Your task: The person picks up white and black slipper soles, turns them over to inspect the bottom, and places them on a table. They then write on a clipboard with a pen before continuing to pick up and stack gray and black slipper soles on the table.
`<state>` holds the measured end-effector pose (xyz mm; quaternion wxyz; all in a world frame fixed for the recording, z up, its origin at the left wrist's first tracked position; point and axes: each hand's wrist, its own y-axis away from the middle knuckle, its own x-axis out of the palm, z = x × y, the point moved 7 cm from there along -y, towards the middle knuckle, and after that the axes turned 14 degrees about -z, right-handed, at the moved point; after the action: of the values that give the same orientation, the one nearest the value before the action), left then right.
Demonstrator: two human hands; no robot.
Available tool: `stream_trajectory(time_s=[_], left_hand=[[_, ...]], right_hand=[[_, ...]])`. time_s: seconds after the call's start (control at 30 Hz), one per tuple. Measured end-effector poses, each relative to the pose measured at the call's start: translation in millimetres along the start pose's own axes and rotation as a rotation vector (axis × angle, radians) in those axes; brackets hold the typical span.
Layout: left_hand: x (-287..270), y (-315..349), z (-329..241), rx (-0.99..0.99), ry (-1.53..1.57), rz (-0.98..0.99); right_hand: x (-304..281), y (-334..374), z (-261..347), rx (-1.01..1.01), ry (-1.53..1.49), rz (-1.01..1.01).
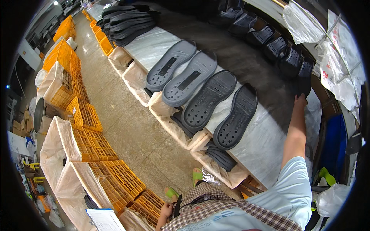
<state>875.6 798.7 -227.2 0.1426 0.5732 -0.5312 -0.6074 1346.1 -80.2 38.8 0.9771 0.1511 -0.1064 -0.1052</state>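
Note:
My right arm reaches far across the worktable, and my right hand (300,101) has its fingers closed on the near end of a black clog-like shoe (305,75). That shoe is the nearest in a curved row of similar dark shoes (275,46) with grey perforated insides. Low by my left side, my left hand (167,210) is beside my checked apron; its fingers are too small and partly hidden to read. On the table lie two grey soles (189,79) with dark rectangular patches and two darker soles (236,117), all with round holes at one end.
A stack of black soles (125,25) is at the table's far left. Lined bins (219,169) holding dark pieces stand below the table edge. Yellow crates (84,115) line the aisle's left side, with a white sheet (106,220) near me. Plastic bags (339,57) hang at right.

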Motion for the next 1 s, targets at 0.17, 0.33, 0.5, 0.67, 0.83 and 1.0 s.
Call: stream_trajectory(time_s=[0.17,0.33,0.5,0.67,0.83,1.0], left_hand=[[-23.0,-11.7,-21.7,0.265,0.041,-0.038],[-56.2,-35.2,-41.1,0.438,0.012,-0.031],[-108.1,-52.1,-45.9,0.635,0.111,-0.145],[-144.4,-47.7,-41.0,0.680,0.087,-0.187],[-162.1,-26.1,-50.9,0.763,0.325,-0.074],[-176.6,-13.6,-58.2,0.742,0.323,-0.039]], right_hand=[[-71.4,127.9,3.7,0.071,-0.045,-0.179],[-150.6,223.4,-23.0,0.281,0.024,-0.131],[-248.1,275.7,-47.1,0.512,0.237,0.262],[-295.4,291.4,-40.9,0.573,0.237,0.478],[-294.3,300.7,-25.9,0.827,0.071,0.558],[-371.8,376.2,14.5,0.927,-0.027,0.802]])
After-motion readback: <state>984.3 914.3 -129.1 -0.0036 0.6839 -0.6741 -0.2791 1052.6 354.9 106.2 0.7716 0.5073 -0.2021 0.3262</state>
